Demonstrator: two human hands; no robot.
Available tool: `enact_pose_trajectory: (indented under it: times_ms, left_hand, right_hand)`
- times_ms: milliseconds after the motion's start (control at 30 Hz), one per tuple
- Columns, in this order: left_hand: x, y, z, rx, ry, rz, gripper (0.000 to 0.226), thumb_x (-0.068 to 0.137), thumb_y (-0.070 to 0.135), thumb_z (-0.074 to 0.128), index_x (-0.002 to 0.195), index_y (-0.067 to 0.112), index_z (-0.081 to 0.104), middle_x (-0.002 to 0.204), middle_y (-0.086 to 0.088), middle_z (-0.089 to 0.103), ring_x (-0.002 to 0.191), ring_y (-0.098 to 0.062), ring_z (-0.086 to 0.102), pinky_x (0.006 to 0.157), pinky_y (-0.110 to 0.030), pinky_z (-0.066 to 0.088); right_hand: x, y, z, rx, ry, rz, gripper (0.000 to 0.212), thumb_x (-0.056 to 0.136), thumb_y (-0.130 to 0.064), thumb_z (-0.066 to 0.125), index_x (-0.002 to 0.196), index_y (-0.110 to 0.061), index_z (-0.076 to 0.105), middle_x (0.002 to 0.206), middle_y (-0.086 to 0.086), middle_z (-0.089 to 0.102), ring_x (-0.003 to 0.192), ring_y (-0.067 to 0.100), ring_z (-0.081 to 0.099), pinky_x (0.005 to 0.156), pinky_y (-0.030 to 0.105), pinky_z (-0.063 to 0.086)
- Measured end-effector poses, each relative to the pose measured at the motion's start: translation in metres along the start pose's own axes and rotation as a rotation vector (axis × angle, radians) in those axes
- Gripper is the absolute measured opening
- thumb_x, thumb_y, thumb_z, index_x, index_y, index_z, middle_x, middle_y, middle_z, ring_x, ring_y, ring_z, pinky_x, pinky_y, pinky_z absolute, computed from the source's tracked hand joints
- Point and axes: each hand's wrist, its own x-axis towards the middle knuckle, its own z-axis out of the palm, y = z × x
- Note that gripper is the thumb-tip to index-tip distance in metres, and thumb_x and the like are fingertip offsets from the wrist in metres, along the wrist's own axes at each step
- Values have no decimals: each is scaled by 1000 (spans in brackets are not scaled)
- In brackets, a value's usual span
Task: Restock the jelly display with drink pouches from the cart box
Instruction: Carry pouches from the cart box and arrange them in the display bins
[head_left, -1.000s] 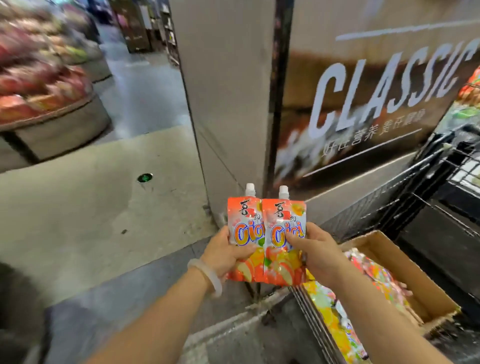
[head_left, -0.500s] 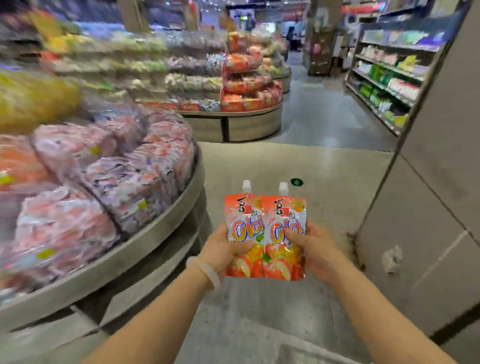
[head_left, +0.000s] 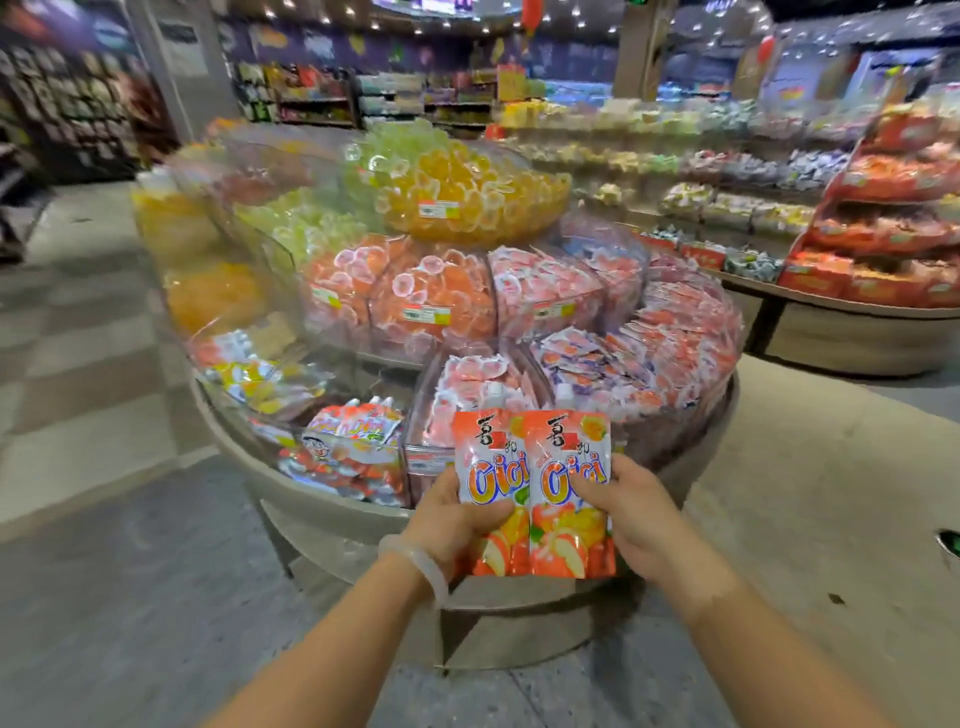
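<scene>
Two orange-and-white "Cici" spouted drink pouches, left pouch (head_left: 491, 488) and right pouch (head_left: 569, 493), held upright side by side, edges touching, at 6 o'clock of the round tiered jelly display (head_left: 332, 525). Left hand (head_left: 452, 525) gripping left pouch, thumb across its front; pale bangle (head_left: 415, 566) on that wrist. Right hand (head_left: 631, 514) gripping right pouch, thumb over the logo. Matching orange pouches (head_left: 353, 436) lying in the bottom-tier compartment at 10 o'clock of the hands. Clear tubs of yellow and orange jelly cups (head_left: 457, 192) on the upper tiers at 12 o'clock.
</scene>
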Motion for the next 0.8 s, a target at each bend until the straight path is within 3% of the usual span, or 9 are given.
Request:
enact_pose_trajectory:
  times_ms: [67,133,200,267,367,433,500,667,800]
  left_hand:
    - [14,15,-26,14,63,17,37,83,-12,60,112,11,58,86,-10,75,71,-26,73,58,-37,58]
    - [30,34,-50,34,120,38,34,83,-11,60,111,9,57,74,-7,74,56,-20,69,50,-30,56]
    - [51,54,-73,40,184,48,29,85,-11,58,107,7,57,54,-1,65,33,-10,52,34,-17,40]
    - [74,75,-92,47,242,52,21,87,-7,58,99,9,56,45,4,54,28,-6,36,31,-12,27]
    - [107,109,-114,-21,321,118,15,95,0,48,85,10,52,40,6,51,25,-3,39,29,-8,28]
    - [125,126,-131,-49,373,116,21,99,7,43,80,11,50,36,3,52,23,-4,43,28,-8,31]
    - [140,136,-152,-53,408,111,20,99,14,44,80,11,51,38,2,54,26,-6,46,31,-9,33]
    - [184,140,-223,49,500,48,15,97,18,50,85,11,56,49,-3,52,32,-12,40,37,-12,31]
    - [222,135,-276,300,513,14,8,94,12,57,101,8,59,74,-16,60,41,-18,52,39,-26,45]
  right_hand:
    - [34,-1,30,-25,-80,15,18,87,4,57,95,-11,63,80,2,75,70,17,72,62,31,57]
    - [67,-6,60,-46,-145,19,20,88,4,57,99,-11,62,87,4,74,76,19,71,66,33,57]
    - [102,-12,88,-81,-190,20,19,88,3,58,100,-12,62,94,7,71,82,21,68,73,36,55]
    - [137,-20,115,-128,-229,3,21,87,4,59,102,-10,63,97,8,70,85,22,66,83,40,54]
    - [188,-29,155,-171,-290,-11,25,86,5,59,109,-4,62,98,10,70,88,25,66,91,46,52]
    - [213,-31,182,-179,-309,1,26,88,5,57,114,0,59,101,11,67,84,22,64,86,40,53]
    - [233,-26,207,-151,-311,37,25,90,6,53,113,-2,59,101,11,65,80,18,62,83,36,51]
    - [277,-1,252,-178,-262,157,26,92,2,52,117,-1,57,111,16,65,103,32,62,98,51,47]
    - [302,25,274,-235,-175,184,16,91,-1,53,104,-4,61,97,15,69,80,22,63,79,36,52]
